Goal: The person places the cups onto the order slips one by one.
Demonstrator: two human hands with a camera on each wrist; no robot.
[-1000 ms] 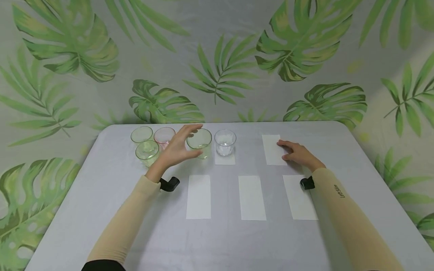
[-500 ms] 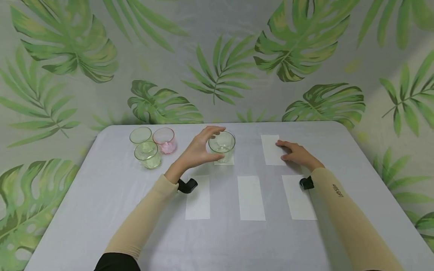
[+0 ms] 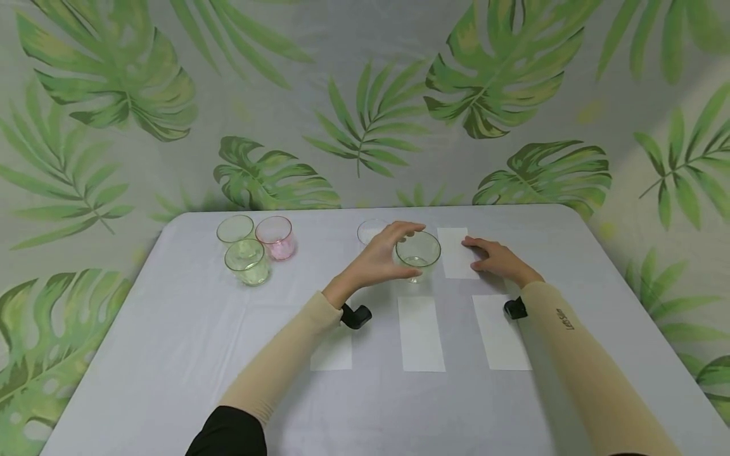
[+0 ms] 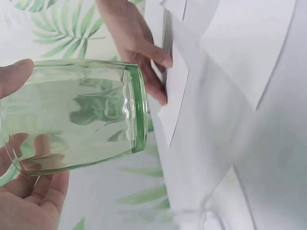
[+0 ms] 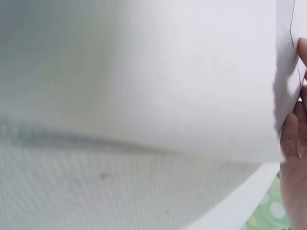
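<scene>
My left hand (image 3: 373,261) grips a pale green drinking glass (image 4: 86,120) by its sides, thumb and fingers on opposite sides. In the left wrist view the thick base of the glass is clear of the table. My right hand (image 3: 502,263) rests with fingertips and thumb at the right edge of a white paper card (image 3: 454,253) at the back of the table. Behind my left hand stands a clear glass (image 3: 367,232), partly hidden, and the card under it is covered from view.
A greenish glass (image 3: 235,229), a green glass (image 3: 248,265) and a pink glass (image 3: 277,240) cluster at the back left of the table (image 3: 171,354). Nearer the front lie white cards (image 3: 422,335), one (image 3: 332,354) partly under my left forearm, another (image 3: 500,335) beside my right wrist.
My left hand has carried the green glass to the right, past the clear glass, towards the card at my right hand. My right hand has stayed in place.
</scene>
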